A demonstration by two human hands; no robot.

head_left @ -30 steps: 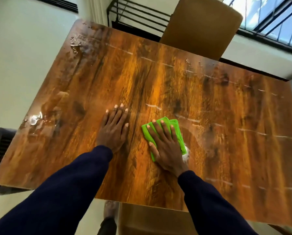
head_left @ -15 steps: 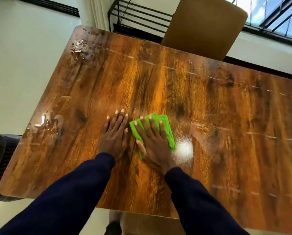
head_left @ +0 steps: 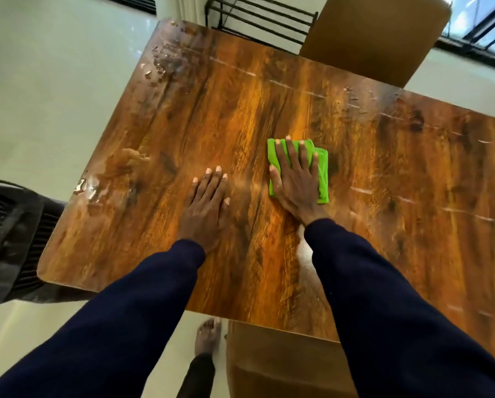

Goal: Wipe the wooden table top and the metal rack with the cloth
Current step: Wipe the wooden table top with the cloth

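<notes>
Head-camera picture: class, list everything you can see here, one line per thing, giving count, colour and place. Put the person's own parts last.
Table top: one, glossy brown wood grain, fills the middle of the view.
Cloth: one, bright green, folded, flat on the table under the right hand.
Water droplets: several patches, clear, mostly at the far-left corner and left edge.
Metal rack: one, black bars, on the floor beyond the table's far edge.
Chairs: two, tan, one at the far side, one at the near side.
Fan: one, black grille, on the floor left of the table.
Floor: pale tiles.
Left hand: flat on the table, empty.
Right hand: spread flat, pressing the cloth.
Sleeves: two, dark navy.
Foot: one, bare, below the near edge.
</notes>
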